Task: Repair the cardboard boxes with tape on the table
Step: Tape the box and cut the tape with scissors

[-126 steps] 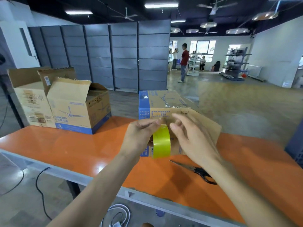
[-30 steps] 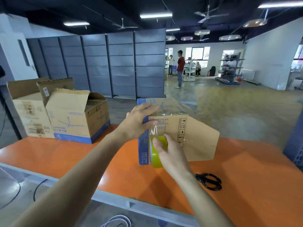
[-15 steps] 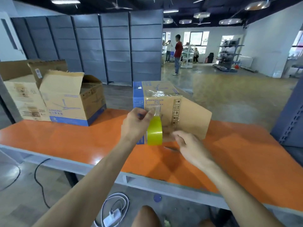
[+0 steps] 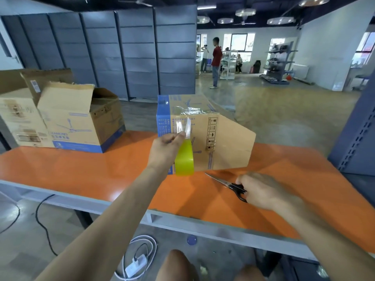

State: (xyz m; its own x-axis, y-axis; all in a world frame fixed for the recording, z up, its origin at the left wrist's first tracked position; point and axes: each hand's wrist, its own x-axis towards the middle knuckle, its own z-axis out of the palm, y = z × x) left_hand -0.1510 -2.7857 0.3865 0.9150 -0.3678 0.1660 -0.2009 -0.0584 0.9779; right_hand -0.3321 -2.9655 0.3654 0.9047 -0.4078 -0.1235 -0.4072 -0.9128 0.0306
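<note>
Orange surface [image 4: 81,169]: cardboard box [image 4: 223,142] stood mid-surface; left hand [image 4: 166,147] fingers gripped tape roll [image 4: 184,159], holding its strip taut off the box, likely for cutting; right hand [image 4: 261,191] fingers curled round scissors [image 4: 223,182] near the front edge.

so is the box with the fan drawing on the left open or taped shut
Open. The fan box has its near top flap standing up, with a ragged edge, and the inside of the box shows behind it.
</note>
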